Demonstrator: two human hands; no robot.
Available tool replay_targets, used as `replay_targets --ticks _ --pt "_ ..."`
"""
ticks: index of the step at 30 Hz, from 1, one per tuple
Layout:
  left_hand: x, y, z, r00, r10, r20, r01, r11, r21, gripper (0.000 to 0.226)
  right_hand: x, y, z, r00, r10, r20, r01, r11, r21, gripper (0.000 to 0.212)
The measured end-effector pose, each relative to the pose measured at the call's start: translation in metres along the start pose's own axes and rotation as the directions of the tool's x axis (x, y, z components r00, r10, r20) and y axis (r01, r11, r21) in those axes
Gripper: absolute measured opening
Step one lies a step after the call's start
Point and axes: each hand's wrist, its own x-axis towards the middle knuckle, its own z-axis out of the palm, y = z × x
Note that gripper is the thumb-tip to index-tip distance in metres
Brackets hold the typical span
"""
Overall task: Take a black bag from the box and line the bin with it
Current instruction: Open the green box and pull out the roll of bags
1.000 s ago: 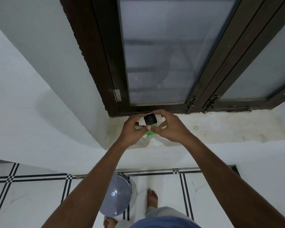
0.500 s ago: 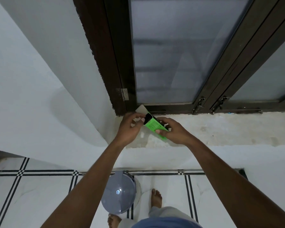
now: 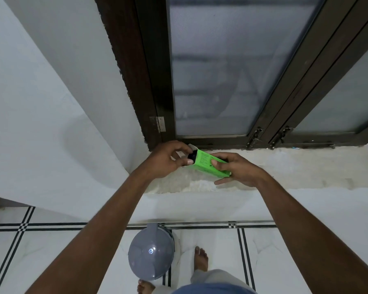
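Green box [image 3: 208, 165]: small print, too blurry to read.

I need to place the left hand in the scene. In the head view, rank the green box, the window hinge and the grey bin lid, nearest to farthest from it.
1. Green box: the left hand touches its open end, to that hand's right.
2. Window hinge: just above the hand, on the dark frame.
3. Grey bin lid: far below, on the tiled floor.

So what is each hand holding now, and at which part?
Right hand grips the green box round its closed end; left hand pinches the black bag at its open end.
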Motion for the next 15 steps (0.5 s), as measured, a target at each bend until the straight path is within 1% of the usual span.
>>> replay_targets --ticks 3,5,8,10,11,13,15 --pt "-0.004 0.003 0.005 0.998 -0.069 -0.005 0.069 0.994 -0.08 0.03 -0.004 0.002 -0.002 0.999 -0.023 -0.036 0.03 0.98 0.197 0.05" --pt "-0.007 0.008 0.015 0.997 -0.076 -0.003 0.075 0.989 -0.124 0.031 -0.004 0.003 0.0 0.995 -0.035 -0.09 0.058 0.962 0.265 0.054" --pt "-0.009 0.009 0.028 0.994 -0.093 -0.049 0.086 0.988 -0.132 0.029 -0.003 0.004 0.007 0.985 -0.024 -0.174 0.073 0.957 0.281 0.054" --pt "-0.009 0.01 0.031 0.991 -0.123 -0.054 0.115 0.984 -0.139 0.027 -0.002 0.006 0.009 0.98 -0.029 -0.197 0.083 0.959 0.27 0.051" --pt "-0.01 0.011 0.032 0.989 -0.138 -0.045 0.13 0.98 -0.152 0.023 -0.003 0.006 0.01 0.979 -0.031 -0.201 0.086 0.959 0.27 0.047" --pt "-0.011 0.015 0.031 0.986 -0.165 -0.004 0.162 0.973 -0.166 0.013 -0.003 0.005 0.011 0.978 -0.038 -0.207 0.096 0.955 0.28 0.03" --pt "-0.012 0.019 0.029 0.982 -0.184 0.051 0.19 0.968 -0.167 0.025 -0.005 0.003 0.013 0.977 -0.042 -0.208 0.102 0.952 0.289 0.019"
